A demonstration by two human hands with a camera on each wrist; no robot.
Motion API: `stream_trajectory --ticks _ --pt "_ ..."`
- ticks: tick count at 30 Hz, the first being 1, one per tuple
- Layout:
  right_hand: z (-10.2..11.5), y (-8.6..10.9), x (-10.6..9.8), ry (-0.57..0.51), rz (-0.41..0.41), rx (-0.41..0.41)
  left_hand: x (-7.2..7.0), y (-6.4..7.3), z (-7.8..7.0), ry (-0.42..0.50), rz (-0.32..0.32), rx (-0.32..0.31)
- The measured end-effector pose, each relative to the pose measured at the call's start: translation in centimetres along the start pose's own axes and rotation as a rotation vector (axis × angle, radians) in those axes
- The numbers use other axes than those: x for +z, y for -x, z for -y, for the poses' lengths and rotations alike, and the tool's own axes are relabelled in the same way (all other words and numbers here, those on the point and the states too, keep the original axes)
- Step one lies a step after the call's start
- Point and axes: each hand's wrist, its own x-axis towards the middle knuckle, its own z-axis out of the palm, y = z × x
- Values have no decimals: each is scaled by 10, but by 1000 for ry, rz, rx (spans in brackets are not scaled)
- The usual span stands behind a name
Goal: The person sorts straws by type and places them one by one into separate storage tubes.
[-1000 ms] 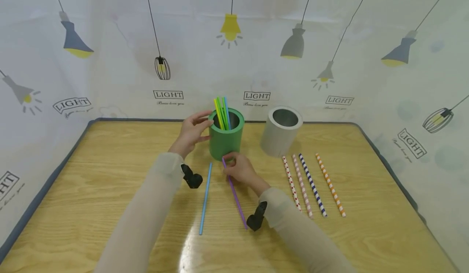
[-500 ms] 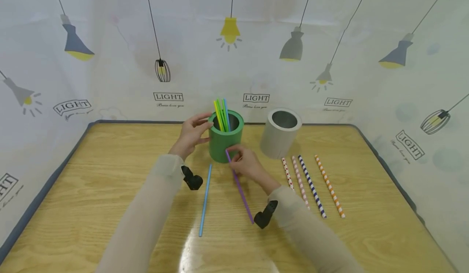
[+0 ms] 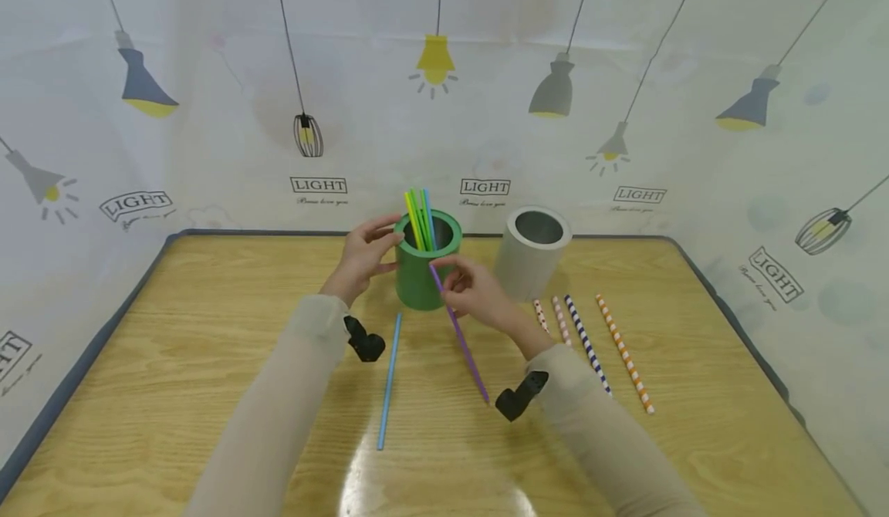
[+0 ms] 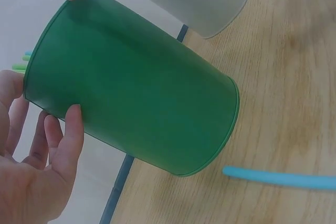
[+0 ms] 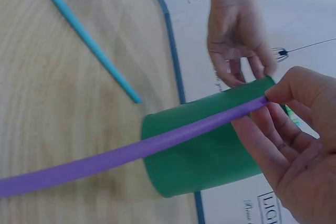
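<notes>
Purple straw (image 3: 465, 347): upper end pinched in fingertips of right hand (image 3: 481, 296), rest slanting down. Fingers of left hand (image 3: 359, 258) curve against green cup (image 3: 415, 282). Straw blurred, cut off in left-wrist view.

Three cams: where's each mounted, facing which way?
Head: worn on the head, facing forward and down at the table; left hand, right hand and sleeves show.
Left wrist: on that wrist, facing the green cup; left hand at lower left, a bit of right hand at top.
Right wrist: on that wrist, facing the green cup past the purple straw; right hand at right, left hand at top.
Both wrist views share the green cup, purple straw and blue straw.
</notes>
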Motion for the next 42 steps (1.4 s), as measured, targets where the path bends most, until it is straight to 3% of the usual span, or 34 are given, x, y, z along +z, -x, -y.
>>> stream_trajectory --ticks 5,10,19,26,42 --pt "11 -4 -13 -8 -73 -48 0 -1 1 -3 1 4" --pt "23 -13 -28 0 -97 -92 0 -2 1 0 -14 -1" --pt "47 -30 -49 35 -148 -93 -3 -1 3 1 -5 0" --pt "65 -45 -62 37 -216 -155 -3 -1 1 6 -10 0" --pt "101 -77 -74 -13 -386 -224 0 -3 3 19 -12 0"
